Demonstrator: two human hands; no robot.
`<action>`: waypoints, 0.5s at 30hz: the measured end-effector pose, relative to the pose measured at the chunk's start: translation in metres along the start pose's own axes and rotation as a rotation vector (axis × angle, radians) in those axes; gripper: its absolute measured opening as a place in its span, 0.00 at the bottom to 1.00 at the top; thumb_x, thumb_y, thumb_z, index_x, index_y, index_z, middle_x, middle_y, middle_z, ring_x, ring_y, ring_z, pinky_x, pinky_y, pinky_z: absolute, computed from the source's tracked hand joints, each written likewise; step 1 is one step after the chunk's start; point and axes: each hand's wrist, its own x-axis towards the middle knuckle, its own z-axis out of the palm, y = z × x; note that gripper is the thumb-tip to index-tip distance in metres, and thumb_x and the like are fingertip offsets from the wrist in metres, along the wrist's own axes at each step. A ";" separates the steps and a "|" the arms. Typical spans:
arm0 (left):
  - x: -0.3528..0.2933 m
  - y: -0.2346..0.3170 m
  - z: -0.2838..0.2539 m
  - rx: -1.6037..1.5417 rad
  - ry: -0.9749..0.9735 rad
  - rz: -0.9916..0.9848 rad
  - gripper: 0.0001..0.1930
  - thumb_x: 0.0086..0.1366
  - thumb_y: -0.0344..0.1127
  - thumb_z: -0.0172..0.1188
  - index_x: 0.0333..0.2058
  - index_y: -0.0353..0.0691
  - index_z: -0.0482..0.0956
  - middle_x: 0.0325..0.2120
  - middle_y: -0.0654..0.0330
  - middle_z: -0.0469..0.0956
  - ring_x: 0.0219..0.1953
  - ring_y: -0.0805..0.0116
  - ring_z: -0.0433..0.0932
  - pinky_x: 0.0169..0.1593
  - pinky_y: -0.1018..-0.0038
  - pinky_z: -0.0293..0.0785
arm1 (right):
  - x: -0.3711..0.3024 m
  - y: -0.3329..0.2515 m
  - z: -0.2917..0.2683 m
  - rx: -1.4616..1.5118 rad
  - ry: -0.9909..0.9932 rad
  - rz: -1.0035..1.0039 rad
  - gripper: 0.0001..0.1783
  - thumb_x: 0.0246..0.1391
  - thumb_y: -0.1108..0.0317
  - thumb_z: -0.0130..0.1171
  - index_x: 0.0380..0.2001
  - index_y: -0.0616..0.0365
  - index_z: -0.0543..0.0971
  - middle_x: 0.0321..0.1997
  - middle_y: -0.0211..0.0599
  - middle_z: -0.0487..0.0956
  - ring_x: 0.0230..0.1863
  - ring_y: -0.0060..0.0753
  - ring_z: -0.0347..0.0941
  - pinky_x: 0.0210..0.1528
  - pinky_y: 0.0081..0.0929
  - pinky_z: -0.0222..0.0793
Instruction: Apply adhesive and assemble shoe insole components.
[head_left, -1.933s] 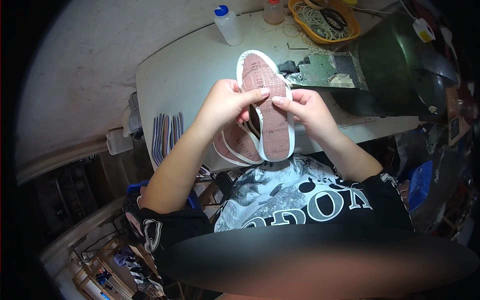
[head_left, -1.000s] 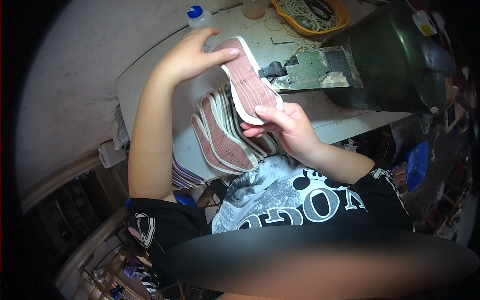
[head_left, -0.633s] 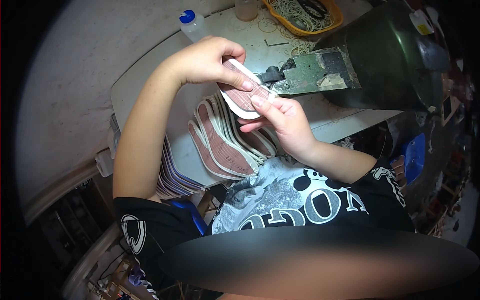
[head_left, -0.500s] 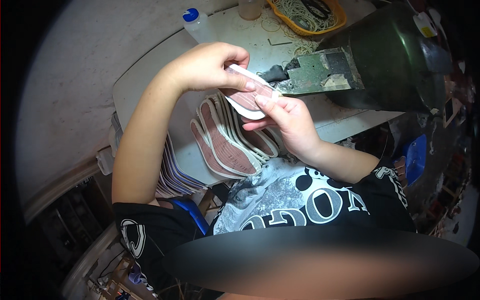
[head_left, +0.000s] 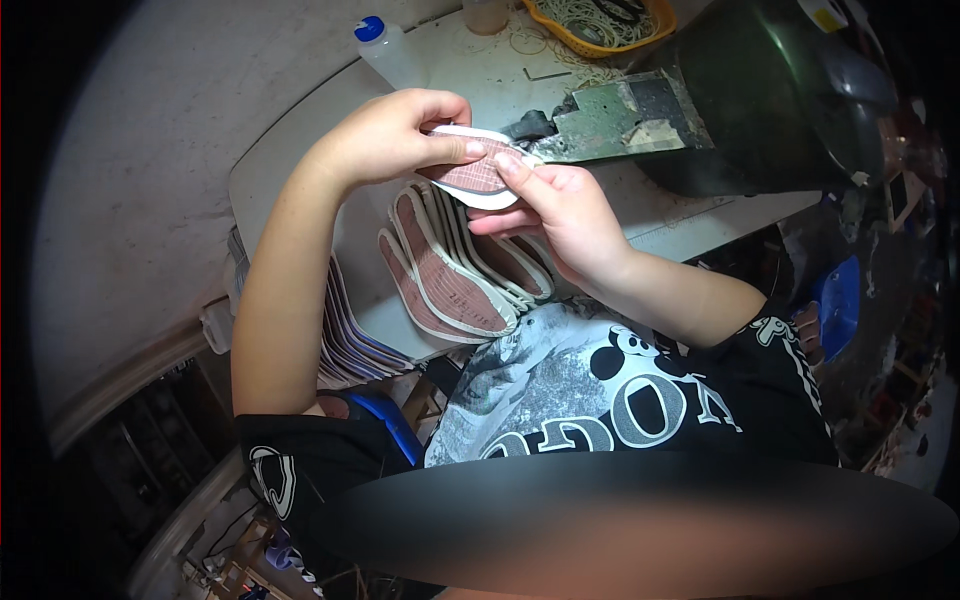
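left hand (head_left: 395, 135), right hand (head_left: 572, 208) pinch pink insole (head_left: 468, 180); tilted edge may snag on green machine arm (head_left: 605, 125) at right

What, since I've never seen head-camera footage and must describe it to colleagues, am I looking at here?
There is no robot here: you see a person's own bare hands. The view comes from a wide fisheye camera worn on the head and looking down, so straight edges bend near the rim.

The left hand and right hand both hold a flat, dusty-pink sole-shaped piece with a white rim, their thumbs on its upper face.

On the white tabletop below them stands a row of similar pink pieces with white rims. Farther back are a translucent plastic bottle with a blue cap and a yellow plastic basket of pale cords. To the right is a dark green machine.
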 end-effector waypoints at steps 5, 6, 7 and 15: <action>-0.008 0.003 0.015 -0.063 0.137 -0.079 0.15 0.63 0.44 0.60 0.31 0.36 0.73 0.22 0.68 0.71 0.26 0.81 0.67 0.28 0.80 0.65 | 0.003 -0.003 -0.002 0.059 0.018 -0.020 0.23 0.62 0.55 0.52 0.42 0.69 0.77 0.39 0.44 0.81 0.35 0.32 0.81 0.39 0.20 0.76; -0.011 0.007 0.021 -0.060 0.137 -0.083 0.15 0.63 0.44 0.60 0.31 0.36 0.73 0.22 0.68 0.71 0.26 0.81 0.67 0.28 0.80 0.65 | 0.002 -0.004 -0.002 0.059 0.017 0.008 0.22 0.62 0.56 0.52 0.42 0.68 0.77 0.39 0.44 0.81 0.35 0.32 0.81 0.39 0.20 0.76; -0.014 0.010 0.027 -0.095 0.184 -0.117 0.16 0.62 0.45 0.60 0.31 0.35 0.74 0.21 0.65 0.72 0.25 0.79 0.68 0.28 0.78 0.65 | 0.001 -0.006 -0.002 0.070 0.015 0.027 0.20 0.62 0.56 0.51 0.42 0.65 0.77 0.39 0.43 0.81 0.35 0.31 0.81 0.38 0.18 0.75; -0.020 0.011 0.044 -0.124 0.268 -0.300 0.19 0.65 0.46 0.56 0.34 0.31 0.78 0.25 0.61 0.78 0.26 0.76 0.74 0.31 0.79 0.70 | 0.000 -0.011 -0.002 0.046 0.022 0.092 0.20 0.60 0.54 0.53 0.42 0.60 0.77 0.37 0.39 0.81 0.34 0.28 0.81 0.35 0.17 0.74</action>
